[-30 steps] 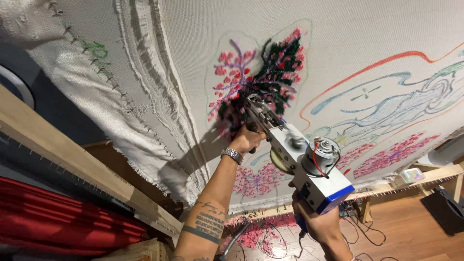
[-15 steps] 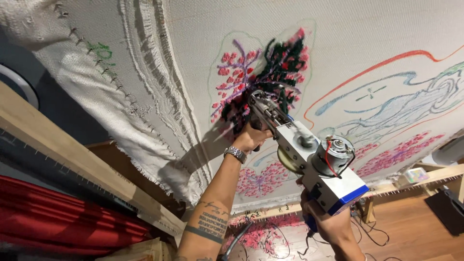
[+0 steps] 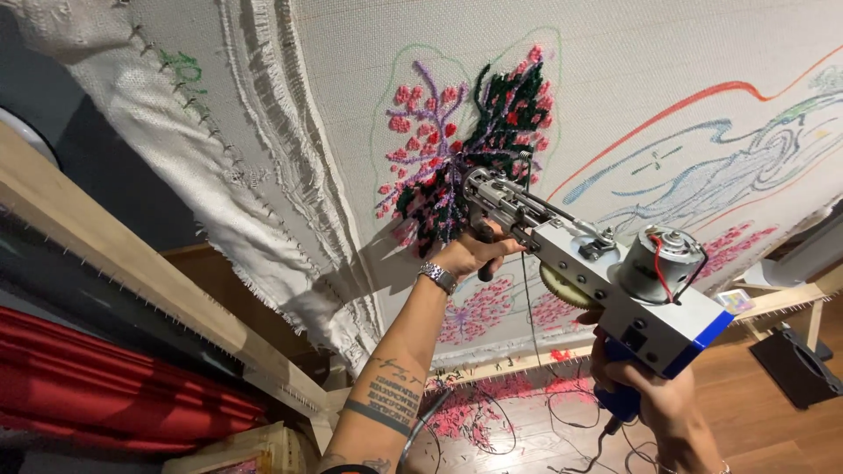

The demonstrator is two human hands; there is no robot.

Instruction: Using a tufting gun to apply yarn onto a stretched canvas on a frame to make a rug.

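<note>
A grey tufting gun [image 3: 606, 281] with a blue back plate and a round motor points at the white cloth [image 3: 615, 96] stretched on a wooden frame. Its needle end touches a tufted patch of dark green, red and pink yarn [image 3: 474, 149]. My left hand [image 3: 474, 253], with a metal watch on the wrist, grips the gun's front handle close to the cloth. My right hand [image 3: 654, 399] holds the blue rear grip below the motor. Drawn lines in red, blue and green mark the cloth to the right.
The wooden frame beam [image 3: 132, 281] with rows of nails runs along the left, red fabric [image 3: 105, 395] below it. Loose folded cloth [image 3: 219, 202] hangs at the left. Cables and pink yarn scraps [image 3: 492, 412] lie on the wood floor. A black stand [image 3: 795, 364] sits at right.
The view has shifted slightly and the gun has edged right and a little down along the tufted patch. Both hands keep their grips.
</note>
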